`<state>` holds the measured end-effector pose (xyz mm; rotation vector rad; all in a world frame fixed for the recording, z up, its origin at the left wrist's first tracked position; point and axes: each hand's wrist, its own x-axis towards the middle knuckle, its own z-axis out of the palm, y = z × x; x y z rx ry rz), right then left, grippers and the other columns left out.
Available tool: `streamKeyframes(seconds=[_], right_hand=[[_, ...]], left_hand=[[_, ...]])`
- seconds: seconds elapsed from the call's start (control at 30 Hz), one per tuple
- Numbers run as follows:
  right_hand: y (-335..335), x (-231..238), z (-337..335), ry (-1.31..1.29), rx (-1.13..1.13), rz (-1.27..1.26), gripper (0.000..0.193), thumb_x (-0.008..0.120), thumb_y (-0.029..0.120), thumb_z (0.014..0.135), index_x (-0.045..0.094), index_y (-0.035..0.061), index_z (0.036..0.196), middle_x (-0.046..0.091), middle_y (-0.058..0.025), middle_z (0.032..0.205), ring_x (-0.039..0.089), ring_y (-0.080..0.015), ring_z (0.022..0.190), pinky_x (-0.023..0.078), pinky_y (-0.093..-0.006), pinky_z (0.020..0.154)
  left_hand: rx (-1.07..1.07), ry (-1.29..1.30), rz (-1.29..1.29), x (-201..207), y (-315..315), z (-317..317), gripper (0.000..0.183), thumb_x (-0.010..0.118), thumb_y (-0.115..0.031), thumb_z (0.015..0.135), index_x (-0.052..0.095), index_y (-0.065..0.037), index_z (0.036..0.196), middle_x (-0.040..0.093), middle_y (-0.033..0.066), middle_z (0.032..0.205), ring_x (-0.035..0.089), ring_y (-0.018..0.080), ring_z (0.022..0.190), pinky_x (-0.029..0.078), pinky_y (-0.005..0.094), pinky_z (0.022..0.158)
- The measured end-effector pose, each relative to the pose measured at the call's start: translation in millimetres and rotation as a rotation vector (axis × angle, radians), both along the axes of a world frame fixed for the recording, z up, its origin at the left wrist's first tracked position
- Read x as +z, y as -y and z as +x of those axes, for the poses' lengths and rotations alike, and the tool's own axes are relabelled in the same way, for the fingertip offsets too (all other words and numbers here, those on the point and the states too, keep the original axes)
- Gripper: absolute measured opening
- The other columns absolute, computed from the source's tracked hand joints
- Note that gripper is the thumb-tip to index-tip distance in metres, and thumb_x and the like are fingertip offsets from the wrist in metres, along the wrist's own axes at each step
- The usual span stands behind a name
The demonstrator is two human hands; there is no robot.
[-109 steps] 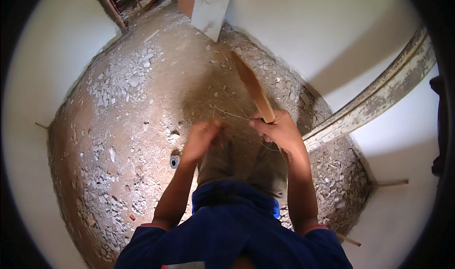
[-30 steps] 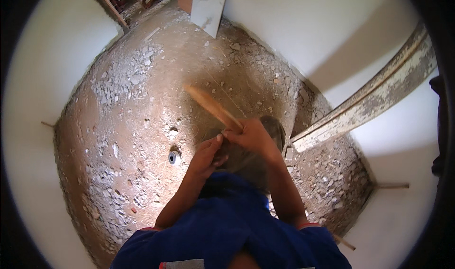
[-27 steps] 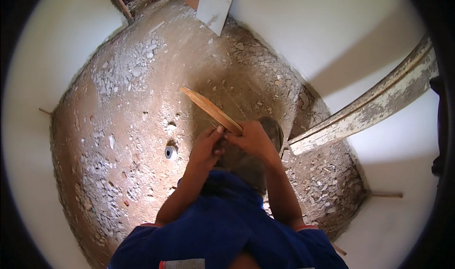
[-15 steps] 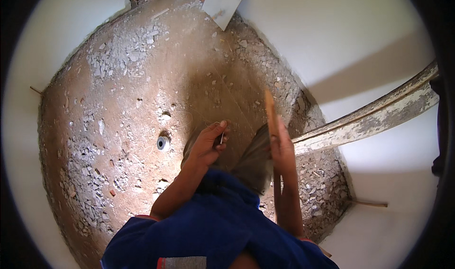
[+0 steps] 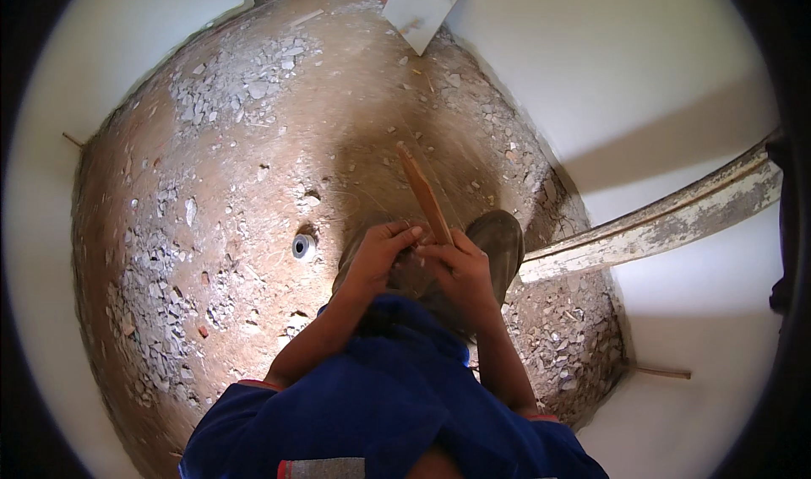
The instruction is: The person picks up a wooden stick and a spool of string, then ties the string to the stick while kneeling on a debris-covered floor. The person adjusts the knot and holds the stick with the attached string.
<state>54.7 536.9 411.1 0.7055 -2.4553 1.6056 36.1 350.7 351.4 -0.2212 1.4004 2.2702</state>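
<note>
In front of my lap, my left hand and my right hand are close together, their fingertips almost meeting. A wooden stake with a tapered end is gripped in my right hand and points up and away to the left. My left hand is closed, thumb against fingers, on what looks like a thin string beside the stake's lower part; its exact hold is hard to see. A grey spool lies on the dirt left of my hands, and faint strands of string show on the ground near it.
A weathered plank runs from beside my right knee to the right wall. Broken rubble covers the dirt floor at left and along the walls. A pale tile slab leans at the far wall. Small sticks jut from wall bases.
My right hand has brought the stake leftward to my left hand, and the stake has tilted left. My left hand has shifted slightly right. The whole view has turned a little.
</note>
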Motion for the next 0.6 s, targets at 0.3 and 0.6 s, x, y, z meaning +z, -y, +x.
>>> streamKeyframes(seconds=[0.3, 0.6], right_hand=[[6.5, -27.2, -31.6, 0.539, 0.429, -0.228, 0.019, 0.08, 0.007, 0.085, 0.077, 0.0041, 0.103, 0.072, -0.0044, 0.103, 0.07, -0.0152, 0.089, 0.055, -0.0277, 0.071], [23.0, -46.6, -40.2, 0.889, 0.189, -0.441, 0.015, 0.077, 0.015, 0.09, 0.076, 0.0045, 0.101, 0.066, 0.0028, 0.078, 0.057, -0.0051, 0.062, 0.045, -0.0225, 0.055]], left_hand=[[-0.621, -0.901, -1.167, 61.3, 64.5, -3.9, 0.023, 0.061, -0.021, 0.093, 0.072, -0.008, 0.108, 0.072, 0.018, 0.092, 0.07, 0.0386, 0.092, 0.053, 0.051, 0.08], [-0.045, -0.528, -0.768, 42.4, 80.5, -11.9, 0.017, 0.066, -0.009, 0.097, 0.072, -0.003, 0.111, 0.073, 0.0083, 0.093, 0.069, 0.018, 0.086, 0.054, 0.0312, 0.08]])
